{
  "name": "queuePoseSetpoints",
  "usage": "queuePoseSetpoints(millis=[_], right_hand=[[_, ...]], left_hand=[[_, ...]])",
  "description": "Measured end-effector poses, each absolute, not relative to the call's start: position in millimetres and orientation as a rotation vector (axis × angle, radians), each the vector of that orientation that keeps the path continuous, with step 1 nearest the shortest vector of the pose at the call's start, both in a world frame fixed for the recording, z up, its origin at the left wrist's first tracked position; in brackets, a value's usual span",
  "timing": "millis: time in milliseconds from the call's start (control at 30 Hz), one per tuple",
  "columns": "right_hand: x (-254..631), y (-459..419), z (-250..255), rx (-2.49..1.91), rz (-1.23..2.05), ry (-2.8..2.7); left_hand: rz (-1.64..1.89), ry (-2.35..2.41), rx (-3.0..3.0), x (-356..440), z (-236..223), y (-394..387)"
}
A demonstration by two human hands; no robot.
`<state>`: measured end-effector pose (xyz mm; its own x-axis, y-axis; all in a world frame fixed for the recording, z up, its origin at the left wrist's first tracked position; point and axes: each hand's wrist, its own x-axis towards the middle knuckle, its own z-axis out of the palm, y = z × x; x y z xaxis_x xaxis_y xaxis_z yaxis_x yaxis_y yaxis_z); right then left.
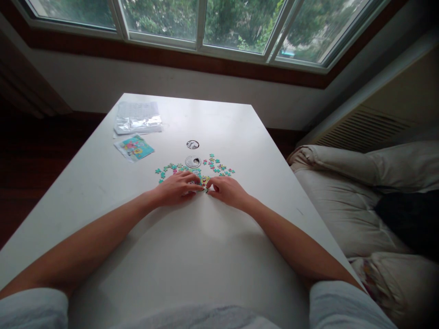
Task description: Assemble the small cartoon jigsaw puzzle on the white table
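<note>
Small jigsaw puzzle pieces [216, 170], mostly teal with some pink and yellow, lie scattered in an arc on the white table [206, 237]. Low over the near side of that arc rests my left hand [179, 186], its thumb and forefinger close together at a small puzzle piece by their tips. Facing it, my right hand [226, 189] has curled fingers pinching at a puzzle piece too. A partly joined patch of yellow and teal pieces [205, 180] shows just beyond the fingertips. The left hand covers some pieces, and the exact pieces held are hard to make out.
Beyond the pieces are two round cable-hole fittings [193, 161] in the tabletop. A colourful picture card [135, 147] and clear plastic bags with paper [137, 117] lie at the far left. A beige sofa [329, 201] stands along the right; a window [200, 27] is ahead.
</note>
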<state>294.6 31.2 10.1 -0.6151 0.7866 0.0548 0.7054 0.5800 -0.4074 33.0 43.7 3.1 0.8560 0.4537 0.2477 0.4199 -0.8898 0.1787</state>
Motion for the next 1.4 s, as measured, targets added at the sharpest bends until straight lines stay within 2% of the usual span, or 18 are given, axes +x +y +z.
queuePoseSetpoints(millis=[633,767,1033,1400], right_hand=[[283.7,20.6,24.2,-1.31,0.061,-2.784],[282.6,20.5,24.2,-1.367,0.113,-2.738],[296.7,35.8,17.5,-1.274,0.437,-2.598],[358.6,91.4,-14.1,-1.527,0.118,-2.116]], left_hand=[[0.353,0.742,3.002,36.7,3.1,39.7],[0.319,0.763,3.036,39.1,2.4,38.3],[0.322,0.779,3.016,40.5,4.1,35.3],[0.383,0.657,2.951,43.7,1.5,31.3]])
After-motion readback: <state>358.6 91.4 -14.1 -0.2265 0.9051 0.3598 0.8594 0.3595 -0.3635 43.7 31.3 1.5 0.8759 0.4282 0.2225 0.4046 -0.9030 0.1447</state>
